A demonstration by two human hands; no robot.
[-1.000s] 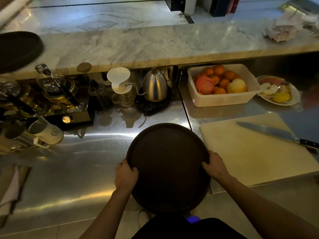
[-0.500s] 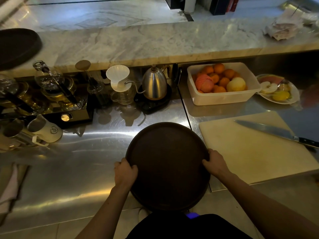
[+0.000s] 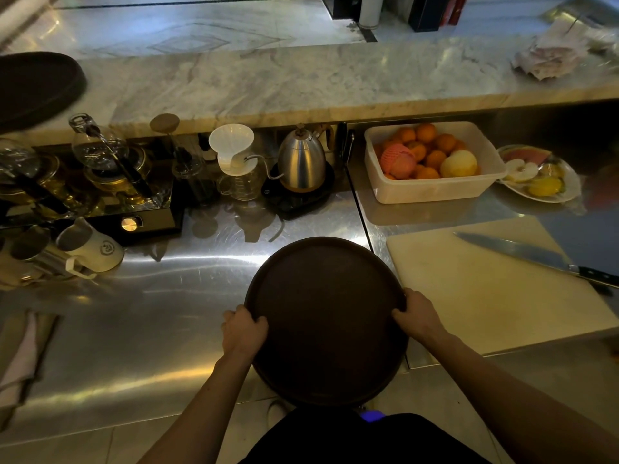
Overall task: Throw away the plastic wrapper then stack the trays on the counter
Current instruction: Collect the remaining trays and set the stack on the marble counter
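Observation:
I hold a round dark brown tray [image 3: 326, 316] level over the front edge of the steel worktop [image 3: 134, 329]. My left hand [image 3: 244, 331] grips its left rim and my right hand [image 3: 417, 316] grips its right rim. A second dark round tray [image 3: 33, 85] lies on the marble counter [image 3: 284, 82] at the far left, partly cut off by the frame edge. Crumpled wrapping or paper [image 3: 552, 56] sits on the marble counter at the far right.
Behind the held tray stand a steel kettle [image 3: 301, 159], a white dripper on a glass server [image 3: 232, 155] and glass brewers [image 3: 107, 159]. A fruit tub [image 3: 432, 192], a fruit plate [image 3: 539, 175], and a cutting board [image 3: 485, 296] with a knife [image 3: 536, 257] lie right. Cups [image 3: 87, 246] lie left.
The tray and both hands have barely shifted, edging slightly away from me; the grip is unchanged.

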